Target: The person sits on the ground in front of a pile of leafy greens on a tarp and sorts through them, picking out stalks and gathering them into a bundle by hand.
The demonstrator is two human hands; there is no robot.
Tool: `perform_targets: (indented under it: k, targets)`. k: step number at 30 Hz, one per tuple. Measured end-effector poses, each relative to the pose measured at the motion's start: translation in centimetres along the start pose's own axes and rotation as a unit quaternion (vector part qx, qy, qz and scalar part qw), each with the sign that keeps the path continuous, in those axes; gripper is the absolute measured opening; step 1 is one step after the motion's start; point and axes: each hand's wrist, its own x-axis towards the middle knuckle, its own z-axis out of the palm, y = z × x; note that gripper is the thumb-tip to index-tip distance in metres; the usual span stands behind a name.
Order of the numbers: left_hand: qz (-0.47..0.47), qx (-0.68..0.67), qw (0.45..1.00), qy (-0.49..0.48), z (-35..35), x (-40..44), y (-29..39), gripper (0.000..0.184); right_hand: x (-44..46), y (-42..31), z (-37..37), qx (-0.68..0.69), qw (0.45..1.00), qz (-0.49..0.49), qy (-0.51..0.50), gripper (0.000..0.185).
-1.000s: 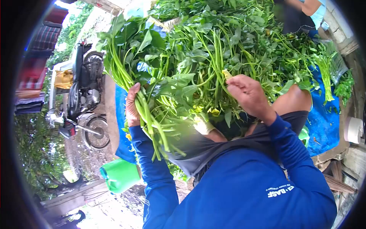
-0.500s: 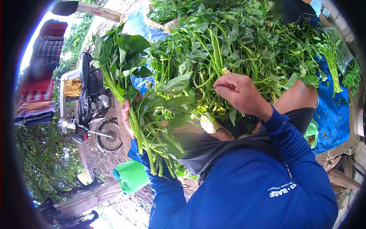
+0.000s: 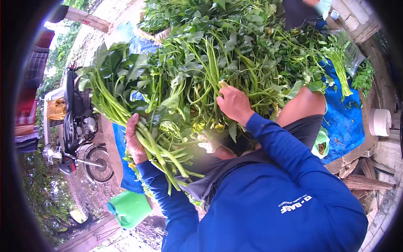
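Observation:
My left hand [image 3: 135, 140] is closed round a bunch of long green stems [image 3: 110, 101], its leaves at the upper left and the stem ends hanging over my lap. My right hand [image 3: 236, 103] has its fingers bent together at the near side of the big leafy pile [image 3: 252, 46], beside some upright stems [image 3: 212, 63]. A small yellowish piece [image 3: 223, 84] shows at its fingertips; whether the fingers grip it or a stem is hard to make out.
Blue sheet [image 3: 346, 130] lies under the greens. A green container [image 3: 131, 209] stands at the lower left, a motorcycle [image 3: 79, 126] beyond it. Another person in dark clothing [image 3: 299, 14] is at the top right. A white round container [image 3: 380, 122] and a broom [image 3: 361, 182] are at the right.
My right hand has moved left and turned down to the pile's near stems. The bunch in my left hand has swung to lie more slanted. The whole view has shifted.

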Motion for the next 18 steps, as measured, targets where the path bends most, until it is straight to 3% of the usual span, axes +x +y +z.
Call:
perform_targets:
  k: [2,4,6,9,13,18]
  targets:
    - [-0.038,0.015,0.999,-0.019,-0.2,0.2,-1.0,0.009,1.3,-0.3,0.8,-0.079,0.996,0.027,-0.029,0.028]
    - [-0.119,-0.006,0.990,-0.072,-0.8,0.4,-1.6,0.009,1.8,1.1,2.2,-0.088,0.996,-0.022,0.016,0.022]
    - [-0.101,-0.016,0.995,-0.014,-0.4,0.0,-3.1,0.011,1.8,1.7,2.2,-0.080,0.996,-0.044,0.017,0.019]
    - [-0.108,0.010,0.994,0.000,-2.6,0.7,-4.4,0.009,1.7,-0.4,0.3,-0.057,0.994,0.064,-0.061,0.022]
    - [-0.096,0.029,0.995,0.009,-2.6,1.0,-5.5,0.012,1.5,0.1,0.6,-0.094,0.994,-0.002,-0.055,0.044]
    - [-0.088,0.059,0.994,0.019,-3.0,-0.6,-4.5,0.014,3.3,-2.2,-5.5,0.098,0.994,0.031,-0.037,0.021]
